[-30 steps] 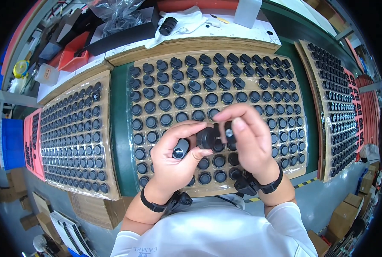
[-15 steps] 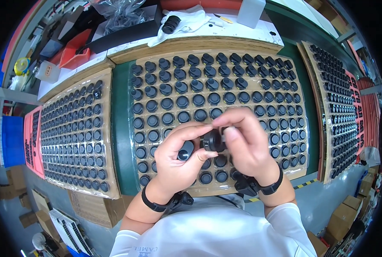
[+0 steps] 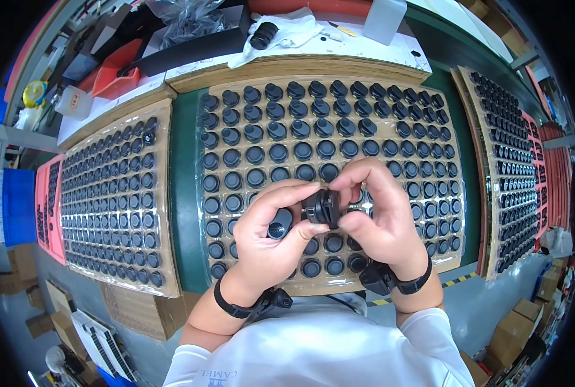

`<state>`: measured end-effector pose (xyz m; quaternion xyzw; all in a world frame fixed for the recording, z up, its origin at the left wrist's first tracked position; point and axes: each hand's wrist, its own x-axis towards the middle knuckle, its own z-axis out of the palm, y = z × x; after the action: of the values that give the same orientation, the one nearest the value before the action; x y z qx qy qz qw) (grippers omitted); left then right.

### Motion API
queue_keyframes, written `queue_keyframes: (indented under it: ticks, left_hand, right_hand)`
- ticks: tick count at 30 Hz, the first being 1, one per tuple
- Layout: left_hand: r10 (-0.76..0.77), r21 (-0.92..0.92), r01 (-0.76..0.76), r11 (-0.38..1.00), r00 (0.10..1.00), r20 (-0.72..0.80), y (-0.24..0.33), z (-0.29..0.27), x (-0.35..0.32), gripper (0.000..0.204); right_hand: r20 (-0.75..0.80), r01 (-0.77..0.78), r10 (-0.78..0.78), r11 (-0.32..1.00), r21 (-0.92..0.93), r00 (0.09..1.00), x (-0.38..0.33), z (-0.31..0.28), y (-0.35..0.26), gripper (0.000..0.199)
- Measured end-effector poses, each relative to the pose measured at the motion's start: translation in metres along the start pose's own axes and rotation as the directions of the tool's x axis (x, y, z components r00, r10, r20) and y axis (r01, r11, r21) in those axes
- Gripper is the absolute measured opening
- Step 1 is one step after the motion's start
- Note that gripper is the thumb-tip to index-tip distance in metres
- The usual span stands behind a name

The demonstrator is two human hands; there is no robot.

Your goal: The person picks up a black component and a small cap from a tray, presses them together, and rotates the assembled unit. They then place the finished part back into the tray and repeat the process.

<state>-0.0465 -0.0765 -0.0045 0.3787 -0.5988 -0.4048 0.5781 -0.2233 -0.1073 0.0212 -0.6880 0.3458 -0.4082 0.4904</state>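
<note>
Both hands meet over the near middle of the clear blister tray: the right hand and left hand pinch one small black round plastic part, seemingly axis sideways; the left palm also grips a black knurled cylinder.

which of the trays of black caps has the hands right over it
The middle tray, the clear one with the larger round black caps. The left hand and right hand hover above its near edge; the trays to either side have no hands over them.
</note>
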Motion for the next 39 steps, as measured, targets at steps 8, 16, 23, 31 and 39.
queue_keyframes:
  ticks: [8, 16, 23, 31, 39]
  left_hand:
    - [-0.037, -0.03, 0.037, 0.999, 0.999, 0.013, -0.003, -0.001, -0.001, 0.04]
    - [-0.174, -0.216, 0.198, 0.956, 0.977, 0.124, -0.003, -0.003, 0.0, 0.05]
    - [-0.339, -0.245, 0.372, 0.896, 0.926, 0.166, -0.004, 0.0, 0.003, 0.076]
    - [-0.333, -0.33, 0.383, 0.863, 0.922, 0.199, -0.007, -0.002, 0.001, 0.067]
    - [-0.365, -0.348, 0.407, 0.845, 0.913, 0.181, -0.005, 0.0, 0.001, 0.081]
  right_hand:
    - [0.092, 0.313, -0.3, 0.892, -0.326, 0.949, 0.013, -0.007, -0.005, 0.027]
    - [0.045, -0.197, 0.2, 0.978, -0.074, 0.979, 0.019, -0.048, -0.005, 0.015]
    - [-0.185, -0.466, 0.435, 0.728, -0.503, 0.881, 0.047, -0.107, 0.044, 0.012]
    - [-0.156, -0.218, 0.192, 0.367, -0.904, 0.969, 0.046, -0.093, 0.049, 0.016]
    - [0.215, 0.059, 0.04, 0.897, -0.438, 0.976, 0.035, -0.025, -0.004, 0.021]
